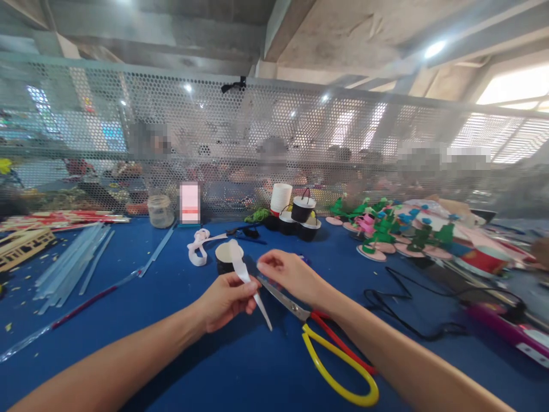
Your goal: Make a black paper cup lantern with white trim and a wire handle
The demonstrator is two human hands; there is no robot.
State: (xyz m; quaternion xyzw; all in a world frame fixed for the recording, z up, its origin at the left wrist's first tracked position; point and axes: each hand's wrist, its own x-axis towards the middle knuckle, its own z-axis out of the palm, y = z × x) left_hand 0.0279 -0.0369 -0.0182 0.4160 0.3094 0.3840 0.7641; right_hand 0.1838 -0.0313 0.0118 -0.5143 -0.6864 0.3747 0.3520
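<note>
My left hand (226, 298) is closed in a pinch on a white ribbon strip (242, 268), which loops up over a small black cup (225, 258) and trails down to a point. My right hand (288, 274) hovers just to the right, fingers curled and pinched near the ribbon's upper part; I cannot make out anything in them. Under my right wrist, scissors (326, 343) with one red and one yellow handle lie on the blue table (171, 343), blades pointing toward my hands.
A coil of white ribbon (198, 247) lies behind the cup. Clear glue sticks (72, 266) lie at left, a glass jar (160, 210) and stacked black-and-white cups (295, 216) stand at the back. Green and pink craft pieces (386, 232) crowd the right. A black cable (412, 309) runs to a purple tool (506, 329). Mesh screen behind.
</note>
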